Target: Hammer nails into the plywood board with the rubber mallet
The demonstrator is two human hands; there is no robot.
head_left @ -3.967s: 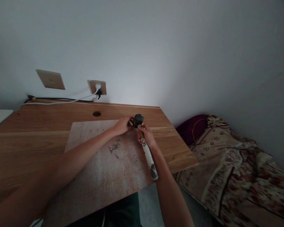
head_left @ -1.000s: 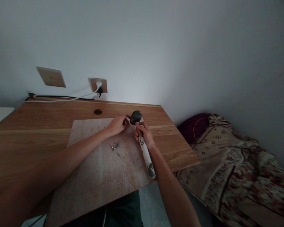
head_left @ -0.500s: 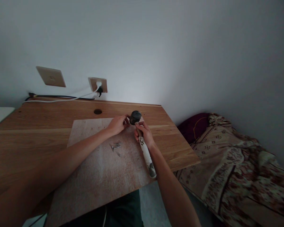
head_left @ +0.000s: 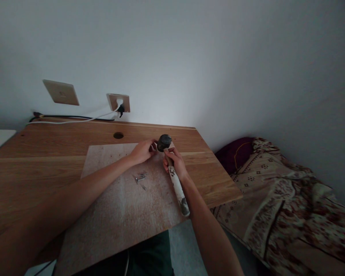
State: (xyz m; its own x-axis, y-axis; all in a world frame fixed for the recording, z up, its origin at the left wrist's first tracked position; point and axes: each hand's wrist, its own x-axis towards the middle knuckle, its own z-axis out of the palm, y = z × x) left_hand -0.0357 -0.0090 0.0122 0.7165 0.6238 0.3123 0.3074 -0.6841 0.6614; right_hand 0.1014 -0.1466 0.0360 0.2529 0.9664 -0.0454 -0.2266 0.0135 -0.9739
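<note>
- Hammer (head_left: 172, 168): long axis runs away from the person, head far end, over board (head_left: 117, 203).
- Right hand (head_left: 174, 163) clenched on handle near head.
- Left hand (head_left: 140, 151) pinched just beside head; contents unclear.

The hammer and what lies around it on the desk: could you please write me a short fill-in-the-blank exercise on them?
1. The right hand grips the hammer by its pale ____.
2. The left hand sits beyond the loose nails, just to the ____ of the hammer's head.
3. A white cable runs to a socket on the ____.

Missing words: handle; left; wall.
</note>
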